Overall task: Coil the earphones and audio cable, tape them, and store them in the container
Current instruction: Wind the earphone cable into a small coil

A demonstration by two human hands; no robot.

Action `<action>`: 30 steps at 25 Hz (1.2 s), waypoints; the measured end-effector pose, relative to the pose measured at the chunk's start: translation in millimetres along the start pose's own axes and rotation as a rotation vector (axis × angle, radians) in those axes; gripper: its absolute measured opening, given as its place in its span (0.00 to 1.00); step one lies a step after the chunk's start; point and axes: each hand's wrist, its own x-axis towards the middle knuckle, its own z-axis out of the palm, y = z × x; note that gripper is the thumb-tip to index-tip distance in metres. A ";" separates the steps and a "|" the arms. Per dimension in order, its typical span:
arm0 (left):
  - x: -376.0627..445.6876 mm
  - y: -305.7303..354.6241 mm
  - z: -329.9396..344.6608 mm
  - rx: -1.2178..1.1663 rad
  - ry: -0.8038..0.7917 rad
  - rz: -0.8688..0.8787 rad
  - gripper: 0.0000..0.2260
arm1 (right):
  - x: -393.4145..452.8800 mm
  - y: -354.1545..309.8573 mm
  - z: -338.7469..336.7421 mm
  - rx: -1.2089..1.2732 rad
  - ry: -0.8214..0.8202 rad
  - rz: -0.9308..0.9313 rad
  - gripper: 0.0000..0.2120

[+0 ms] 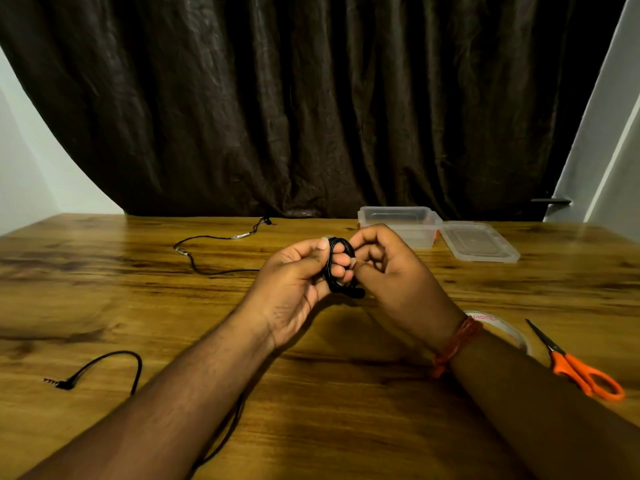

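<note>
- The wooden table (104, 306) fills the lower half of the frame, with a dark curtain (311, 98) hanging behind it.
- Your container (398, 223) sits open at centre right near the table's far edge, with its lid (481, 242) lying just beside it to the right.
- A loose audio cable (214, 244) trails across the upper left of the table; another lead with an angled plug (62, 382) lies at lower left and runs under your forearm. Either could snag on an arm and drag.
- The orange scissors (581, 372) lie at lower right, and the tape roll (498, 327) is half hidden behind your right wrist, so a blind reach could knock it away.
- Your left hand (294, 282) has its fingers through the coil, gripping it.
- Your right hand (391, 271) pinches the coil's other side with curled fingers.
- The coiled earphones (337, 268) are held between both hands at frame centre, above the table. I judge that if you let go with one hand to fetch tape, the loops may spring apart; the free end near the bottom looks likeliest to slip out.
</note>
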 end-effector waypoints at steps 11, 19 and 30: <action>4.0 -2.9 -4.7 -0.028 0.029 -0.029 0.08 | 0.7 0.0 3.0 -0.028 0.004 -0.003 0.08; 4.3 -4.7 -7.0 0.103 0.045 0.008 0.09 | 0.6 -2.0 3.1 -0.044 0.006 -0.001 0.08; 5.1 -7.0 -9.7 0.176 0.040 -0.016 0.09 | -0.3 -3.2 2.4 -0.048 0.022 0.006 0.08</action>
